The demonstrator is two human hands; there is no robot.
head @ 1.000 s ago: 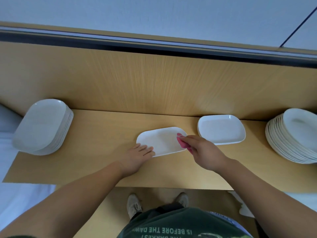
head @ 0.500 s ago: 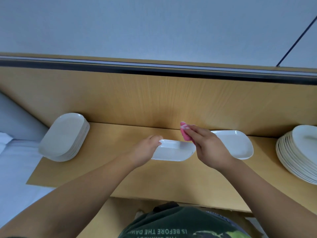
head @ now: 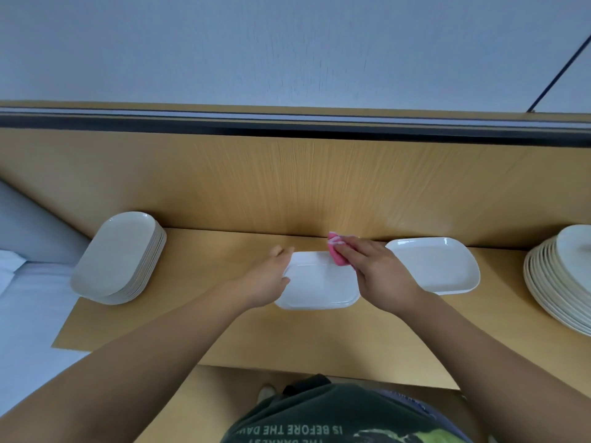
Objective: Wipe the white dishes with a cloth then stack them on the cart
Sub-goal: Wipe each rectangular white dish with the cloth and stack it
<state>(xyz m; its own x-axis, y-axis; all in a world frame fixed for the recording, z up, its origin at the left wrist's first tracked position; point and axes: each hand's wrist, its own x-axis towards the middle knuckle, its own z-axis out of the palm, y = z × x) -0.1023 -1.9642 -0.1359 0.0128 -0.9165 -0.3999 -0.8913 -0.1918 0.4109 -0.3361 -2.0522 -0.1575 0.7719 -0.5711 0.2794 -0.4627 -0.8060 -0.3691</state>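
Observation:
A white rectangular dish is at the middle of the wooden cart top, with what looks like its underside facing up. My left hand grips its left edge. My right hand holds a pink cloth against the dish's far right corner. A second white dish lies flat just to the right. A stack of several oval white dishes stands at the left end.
A tall stack of white plates stands at the right end, partly out of frame. An upright wooden back panel closes off the far side. A white and grey surface lies to the left of the cart.
My left hand went from resting on the dish to gripping its left edge, lifted it and turned it over. My right hand moved the pink cloth to the dish's far right corner.

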